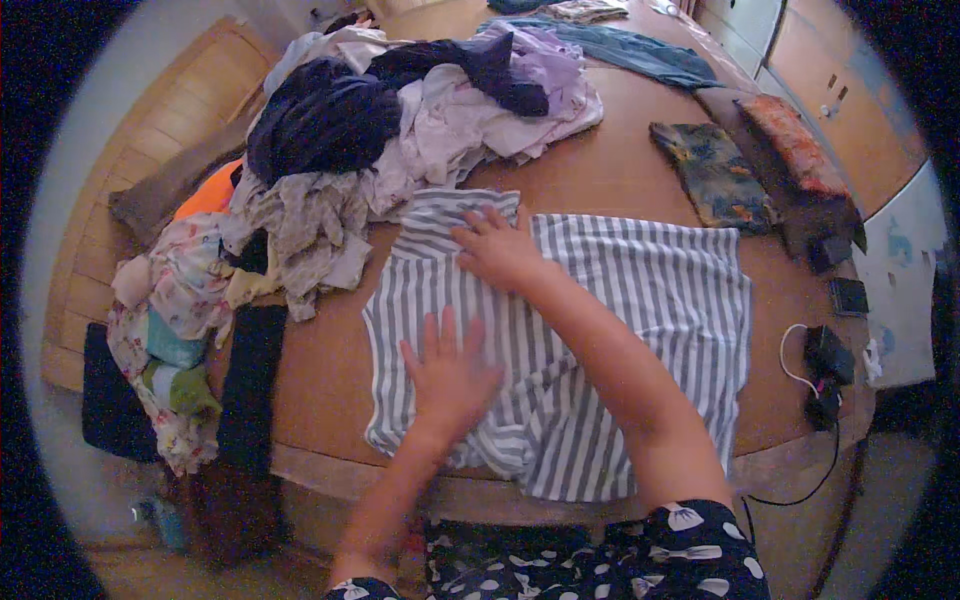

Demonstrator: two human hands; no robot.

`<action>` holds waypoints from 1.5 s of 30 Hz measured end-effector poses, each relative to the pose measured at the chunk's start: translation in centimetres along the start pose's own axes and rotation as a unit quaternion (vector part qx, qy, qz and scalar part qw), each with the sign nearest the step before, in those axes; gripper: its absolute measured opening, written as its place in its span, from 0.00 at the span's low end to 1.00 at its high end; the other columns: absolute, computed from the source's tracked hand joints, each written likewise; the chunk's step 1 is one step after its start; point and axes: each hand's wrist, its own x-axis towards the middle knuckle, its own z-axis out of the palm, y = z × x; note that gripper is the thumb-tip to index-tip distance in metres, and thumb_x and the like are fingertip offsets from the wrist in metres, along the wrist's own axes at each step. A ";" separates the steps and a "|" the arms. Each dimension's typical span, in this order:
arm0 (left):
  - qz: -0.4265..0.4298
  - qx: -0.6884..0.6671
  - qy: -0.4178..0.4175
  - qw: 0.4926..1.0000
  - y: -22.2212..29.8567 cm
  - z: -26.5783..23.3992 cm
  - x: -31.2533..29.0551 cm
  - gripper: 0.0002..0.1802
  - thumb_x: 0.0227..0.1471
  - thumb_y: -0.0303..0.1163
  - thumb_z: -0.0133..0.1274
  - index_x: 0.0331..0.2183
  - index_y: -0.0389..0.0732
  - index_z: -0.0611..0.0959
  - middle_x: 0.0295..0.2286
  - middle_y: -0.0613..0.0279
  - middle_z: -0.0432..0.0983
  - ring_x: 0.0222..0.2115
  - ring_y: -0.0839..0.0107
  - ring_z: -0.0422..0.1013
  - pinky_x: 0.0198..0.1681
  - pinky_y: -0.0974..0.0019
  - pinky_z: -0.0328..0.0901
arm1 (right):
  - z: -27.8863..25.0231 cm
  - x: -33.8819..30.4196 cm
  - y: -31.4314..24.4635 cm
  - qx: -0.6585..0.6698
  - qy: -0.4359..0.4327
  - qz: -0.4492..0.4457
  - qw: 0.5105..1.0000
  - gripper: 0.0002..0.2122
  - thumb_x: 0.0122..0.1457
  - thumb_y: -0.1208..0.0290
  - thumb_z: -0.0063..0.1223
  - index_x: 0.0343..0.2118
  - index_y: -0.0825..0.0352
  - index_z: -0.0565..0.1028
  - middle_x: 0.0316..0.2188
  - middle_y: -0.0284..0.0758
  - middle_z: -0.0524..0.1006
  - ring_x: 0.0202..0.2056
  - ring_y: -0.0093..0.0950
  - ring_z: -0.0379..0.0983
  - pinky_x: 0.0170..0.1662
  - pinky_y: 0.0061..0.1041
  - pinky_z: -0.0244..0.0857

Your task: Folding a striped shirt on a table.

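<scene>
A grey-and-white striped garment (640, 290) lies spread on the brown table in front of me, its stripes running mostly away from me. Its upper left part is folded over, and there the stripes run crosswise. My right hand (497, 250) rests on that folded part with fingers spread. Lower down on the left side, my left hand (450, 375) is over the cloth, fingers apart and slightly blurred. Neither hand grips anything. Creases run through the fabric near the front edge, where a part of it is bunched.
A big heap of mixed clothes (430, 130) covers the far left of the table (620, 180). Folded garments (710, 170) line the right side, with a black charger and cable (825, 360) near the right edge. Floral cloth (190, 290) hangs over the left edge.
</scene>
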 end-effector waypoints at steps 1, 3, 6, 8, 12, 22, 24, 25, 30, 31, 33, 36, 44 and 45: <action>-0.013 -0.009 -0.015 1.000 0.6 -0.3 -0.3 0.40 0.53 0.52 0.53 0.64 0.46 0.64 0.66 0.46 0.49 0.68 0.45 0.39 0.63 0.27 0.32 | 0.3 0.5 0.1 -0.026 -0.015 0.021 0.999 0.26 0.61 0.51 0.49 0.62 0.51 0.66 0.66 0.37 0.59 0.69 0.42 0.49 0.64 0.67 0.35; -0.026 -0.017 -0.017 0.999 1.2 -0.6 -1.4 0.42 0.52 0.51 0.55 0.64 0.46 0.63 0.65 0.42 0.48 0.67 0.41 0.39 0.62 0.23 0.33 | 0.4 1.2 -0.6 -0.053 -0.044 0.052 0.996 0.28 0.62 0.47 0.46 0.64 0.50 0.64 0.69 0.36 0.54 0.70 0.43 0.42 0.64 0.70 0.29; -0.026 -0.008 0.018 0.999 0.9 -0.4 -2.1 0.42 0.52 0.52 0.55 0.63 0.45 0.63 0.65 0.44 0.48 0.67 0.42 0.40 0.60 0.21 0.34 | 1.7 1.3 -1.5 -0.041 0.055 0.017 0.997 0.26 0.61 0.47 0.47 0.60 0.53 0.69 0.63 0.39 0.65 0.66 0.43 0.55 0.63 0.71 0.30; -0.017 -0.013 -0.033 0.999 1.0 -2.6 -1.4 0.41 0.54 0.54 0.52 0.63 0.45 0.64 0.65 0.43 0.51 0.66 0.42 0.44 0.62 0.26 0.37 | 0.1 3.0 -1.6 -0.033 -0.013 0.037 0.999 0.24 0.60 0.48 0.49 0.56 0.55 0.72 0.56 0.39 0.71 0.61 0.42 0.62 0.63 0.68 0.35; 0.080 -0.163 -0.043 0.982 -1.2 -4.8 4.0 0.31 0.52 0.45 0.57 0.54 0.39 0.75 0.58 0.45 0.63 0.61 0.48 0.57 0.62 0.39 0.51 | 1.6 6.8 1.3 -0.035 0.189 0.082 0.978 0.18 0.58 0.53 0.53 0.45 0.61 0.76 0.37 0.39 0.80 0.45 0.41 0.76 0.60 0.58 0.51; 0.196 -0.222 0.130 0.946 -2.2 1.9 9.4 0.22 0.51 0.34 0.57 0.48 0.41 0.79 0.52 0.51 0.70 0.60 0.50 0.59 0.65 0.38 0.46 | 4.7 8.7 -0.3 0.010 0.219 0.065 0.973 0.13 0.52 0.70 0.59 0.42 0.62 0.76 0.38 0.42 0.79 0.44 0.44 0.75 0.50 0.50 0.62; 0.202 -0.204 0.129 0.949 -2.7 2.0 9.5 0.23 0.51 0.35 0.57 0.50 0.42 0.79 0.53 0.52 0.69 0.60 0.51 0.59 0.65 0.39 0.46 | 3.8 9.2 -0.2 0.047 0.166 0.042 0.984 0.10 0.53 0.71 0.58 0.39 0.63 0.77 0.36 0.42 0.79 0.41 0.43 0.76 0.47 0.46 0.65; 0.205 -0.183 0.127 0.953 -3.1 2.1 9.3 0.23 0.52 0.36 0.56 0.51 0.44 0.78 0.54 0.52 0.69 0.60 0.51 0.59 0.66 0.40 0.46 | 2.7 9.8 -0.8 0.048 0.165 0.041 0.984 0.10 0.53 0.71 0.58 0.39 0.63 0.77 0.36 0.42 0.79 0.41 0.43 0.76 0.47 0.46 0.65; 0.156 -0.096 0.142 0.973 -2.1 1.5 9.1 0.28 0.53 0.43 0.57 0.55 0.47 0.76 0.58 0.53 0.65 0.63 0.51 0.55 0.65 0.33 0.42 | 0.8 12.2 1.1 0.135 0.267 -0.059 0.952 0.09 0.51 0.70 0.59 0.36 0.62 0.78 0.33 0.42 0.79 0.38 0.43 0.76 0.42 0.41 0.68; 0.099 -0.044 0.132 0.985 -1.8 1.0 8.9 0.29 0.53 0.45 0.57 0.56 0.48 0.75 0.59 0.53 0.64 0.64 0.51 0.53 0.64 0.31 0.41 | 1.3 12.4 1.4 0.135 0.266 -0.058 0.953 0.09 0.51 0.70 0.59 0.36 0.62 0.78 0.33 0.42 0.79 0.38 0.43 0.76 0.42 0.41 0.68; 0.064 -0.051 0.128 0.988 -1.8 1.1 9.1 0.30 0.53 0.47 0.56 0.57 0.50 0.75 0.60 0.53 0.62 0.64 0.50 0.52 0.64 0.29 0.39 | 2.0 12.5 2.0 0.087 0.227 -0.030 0.970 0.09 0.52 0.70 0.60 0.35 0.63 0.77 0.33 0.41 0.79 0.38 0.44 0.76 0.41 0.41 0.68; 0.022 -0.048 0.125 0.991 -2.1 1.2 8.9 0.32 0.54 0.49 0.55 0.59 0.53 0.73 0.62 0.52 0.60 0.65 0.48 0.50 0.63 0.28 0.37 | 2.7 11.1 1.6 0.074 0.292 -0.067 0.951 0.10 0.53 0.69 0.60 0.38 0.63 0.77 0.37 0.41 0.78 0.42 0.44 0.74 0.44 0.41 0.68; -0.012 -0.014 0.082 0.996 -2.6 1.3 8.8 0.38 0.55 0.55 0.50 0.64 0.55 0.66 0.66 0.55 0.52 0.67 0.50 0.44 0.65 0.30 0.32 | -1.5 -4.5 7.9 -0.092 0.212 0.053 0.971 0.14 0.59 0.63 0.52 0.46 0.60 0.75 0.52 0.37 0.73 0.59 0.40 0.63 0.59 0.49 0.55; -0.016 -0.022 0.062 0.998 -2.5 1.3 8.9 0.39 0.56 0.56 0.49 0.65 0.54 0.63 0.67 0.56 0.51 0.68 0.51 0.43 0.66 0.32 0.30 | -3.2 -7.1 9.8 -0.135 0.159 0.096 0.973 0.14 0.61 0.62 0.50 0.48 0.60 0.75 0.54 0.36 0.72 0.60 0.38 0.61 0.60 0.50 0.53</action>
